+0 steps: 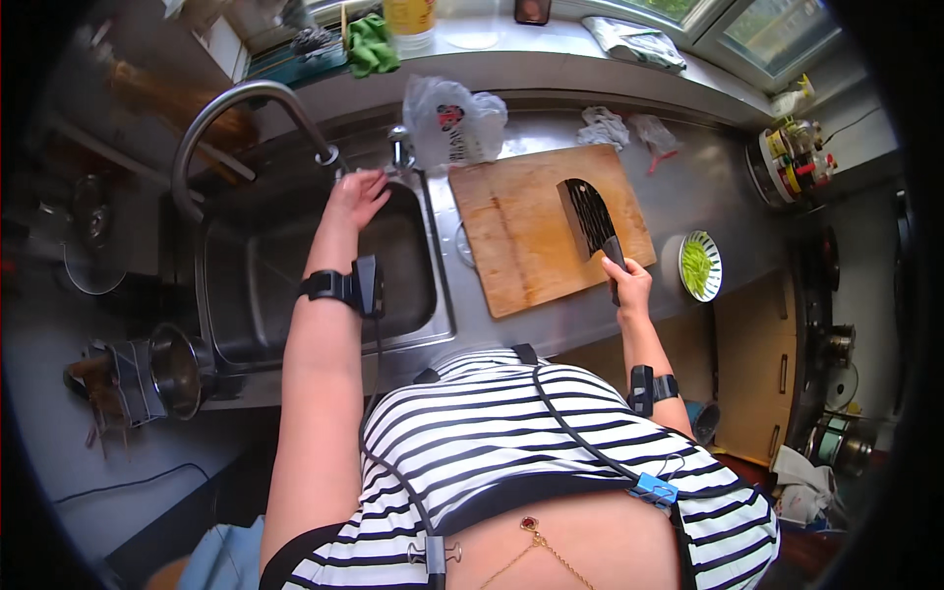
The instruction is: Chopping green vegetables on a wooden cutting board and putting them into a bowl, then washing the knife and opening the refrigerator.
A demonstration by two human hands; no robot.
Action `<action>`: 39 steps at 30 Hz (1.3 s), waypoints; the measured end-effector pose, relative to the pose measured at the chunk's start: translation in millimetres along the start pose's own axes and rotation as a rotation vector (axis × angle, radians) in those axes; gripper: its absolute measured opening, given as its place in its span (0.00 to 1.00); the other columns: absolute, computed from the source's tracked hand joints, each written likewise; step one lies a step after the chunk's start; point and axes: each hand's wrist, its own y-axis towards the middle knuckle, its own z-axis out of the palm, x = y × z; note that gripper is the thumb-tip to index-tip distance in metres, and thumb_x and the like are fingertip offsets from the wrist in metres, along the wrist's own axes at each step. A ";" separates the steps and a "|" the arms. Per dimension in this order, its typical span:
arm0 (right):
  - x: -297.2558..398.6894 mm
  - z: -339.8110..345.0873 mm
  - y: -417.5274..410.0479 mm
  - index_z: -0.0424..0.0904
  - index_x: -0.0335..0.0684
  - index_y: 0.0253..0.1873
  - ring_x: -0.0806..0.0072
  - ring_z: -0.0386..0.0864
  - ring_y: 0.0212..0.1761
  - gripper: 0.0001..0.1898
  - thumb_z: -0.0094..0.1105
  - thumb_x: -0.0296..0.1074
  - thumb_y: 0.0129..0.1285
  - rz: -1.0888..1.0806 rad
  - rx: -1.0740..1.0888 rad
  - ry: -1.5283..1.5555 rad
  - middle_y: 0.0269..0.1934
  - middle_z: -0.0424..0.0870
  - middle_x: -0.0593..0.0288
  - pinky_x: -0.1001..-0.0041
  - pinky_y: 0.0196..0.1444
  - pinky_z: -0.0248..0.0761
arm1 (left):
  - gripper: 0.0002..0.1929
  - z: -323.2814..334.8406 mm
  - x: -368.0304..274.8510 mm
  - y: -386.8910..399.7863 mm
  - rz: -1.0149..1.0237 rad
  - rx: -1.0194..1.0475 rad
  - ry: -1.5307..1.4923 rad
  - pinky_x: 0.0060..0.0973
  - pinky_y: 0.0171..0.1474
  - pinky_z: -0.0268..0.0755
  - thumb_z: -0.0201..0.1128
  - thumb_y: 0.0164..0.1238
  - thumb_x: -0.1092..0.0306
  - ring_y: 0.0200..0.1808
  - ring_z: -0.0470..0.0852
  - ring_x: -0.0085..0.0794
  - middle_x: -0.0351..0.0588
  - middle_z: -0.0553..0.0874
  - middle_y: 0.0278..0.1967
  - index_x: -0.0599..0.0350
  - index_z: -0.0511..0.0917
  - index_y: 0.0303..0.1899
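Observation:
My right hand (630, 286) grips the dark handle of a broad cleaver (590, 217), whose black patterned blade is over a wooden cutting board (509, 243). Whether the blade touches the wood I cannot tell. Above the far right part of a steel sink (258, 295), my left hand (359, 198) holds nothing, its fingers somewhat spread. The curved spout of a metal faucet (258, 90) ends just beyond that hand. Right of the board stands a small striped bowl (712, 267) with shredded green vegetable (695, 267) in it.
A white plastic bag (450, 125) rests behind the board, beside a metal tap fitting (399, 147). Crumpled plastic (603, 127) lies farther right on the steel counter (708, 177). Bottles (800, 158) crowd a round holder at the right. A metal pot (177, 372) is left of the sink.

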 end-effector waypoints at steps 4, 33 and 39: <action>-39.8 -19.9 57.4 0.79 0.38 0.27 0.87 0.65 0.21 0.11 0.72 0.36 0.54 0.059 -0.032 0.108 0.22 0.73 0.75 0.79 0.22 0.54 | 0.42 -25.8 47.4 -35.4 0.127 -0.136 0.308 0.40 0.54 0.73 0.65 0.55 0.77 0.51 0.80 0.34 0.52 0.82 0.46 0.59 0.52 0.71; -58.7 -96.0 21.8 0.81 0.37 0.45 0.72 0.81 0.30 0.14 0.66 0.29 0.53 -0.631 0.364 -0.393 0.38 0.83 0.57 0.72 0.36 0.75 | 0.08 -63.1 288.9 -598.8 1.370 -1.729 1.098 0.29 0.50 0.77 0.59 0.70 0.75 0.45 0.81 0.34 0.52 0.83 0.43 0.67 0.79 0.46; -98.8 -76.0 -50.8 0.82 0.36 0.43 0.71 0.82 0.30 0.11 0.65 0.30 0.54 -0.642 0.611 -0.486 0.36 0.86 0.56 0.72 0.36 0.75 | 0.41 -26.2 349.0 -787.1 1.173 -2.900 1.269 0.53 0.56 0.64 0.69 0.55 0.41 0.55 0.69 0.59 0.65 0.70 0.53 0.69 0.65 0.58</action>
